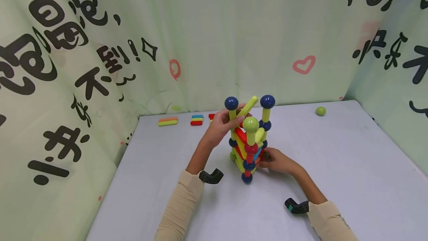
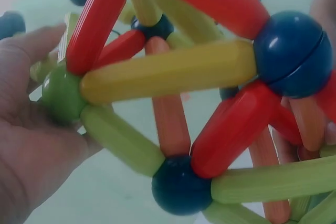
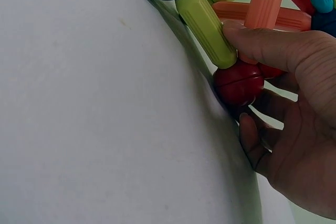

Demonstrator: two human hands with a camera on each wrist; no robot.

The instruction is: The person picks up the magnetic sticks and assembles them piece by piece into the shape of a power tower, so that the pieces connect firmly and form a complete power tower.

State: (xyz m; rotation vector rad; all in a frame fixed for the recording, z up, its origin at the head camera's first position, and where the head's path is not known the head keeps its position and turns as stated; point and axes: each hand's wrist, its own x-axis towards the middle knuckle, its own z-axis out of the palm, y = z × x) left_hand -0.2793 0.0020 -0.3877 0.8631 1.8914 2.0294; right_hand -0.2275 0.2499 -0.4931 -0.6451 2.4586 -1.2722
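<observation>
A tower of coloured rods and balls (image 1: 249, 148) stands on the table, built of red, yellow, green, orange and blue pieces. At its upper left my left hand (image 1: 222, 124) pinches a yellow-green rod (image 1: 248, 106), which slants up to the right between two navy balls. In the left wrist view this hand (image 2: 31, 114) is partly behind a green ball (image 2: 65, 94). My right hand (image 1: 279, 160) grips the tower's lower right corner. There, in the right wrist view, the thumb lies against an orange rod (image 3: 266, 3), with fingers behind a red ball (image 3: 239, 83).
Loose rods lie at the table's back edge: an orange and yellow pair (image 1: 168, 121), then a blue, yellow and red group (image 1: 197, 120). A green ball (image 1: 320, 111) sits at the back right. Printed curtains (image 1: 260, 40) hang behind the white table (image 1: 334, 151).
</observation>
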